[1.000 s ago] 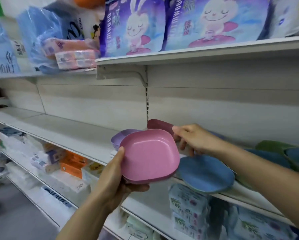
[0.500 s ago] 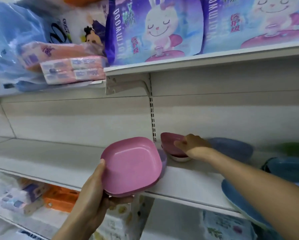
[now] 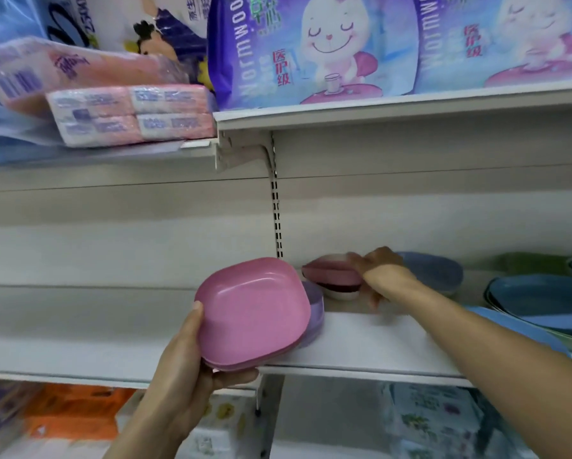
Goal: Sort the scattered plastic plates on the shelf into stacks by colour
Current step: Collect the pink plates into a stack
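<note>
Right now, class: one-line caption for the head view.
Left hand holds a stack of square pink plastic plates while right hand grips a second pink plate at the white shelf.

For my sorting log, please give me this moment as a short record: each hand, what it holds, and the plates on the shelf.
left hand: holds pink stack, tilted, at the front edge of the shelf
right hand: grips pink plate by its rim, just above dark red plate
purple plate: on shelf, behind pink stack
blue plates: piled at right
green plate: far right, blurred
sorting: not finished
</note>
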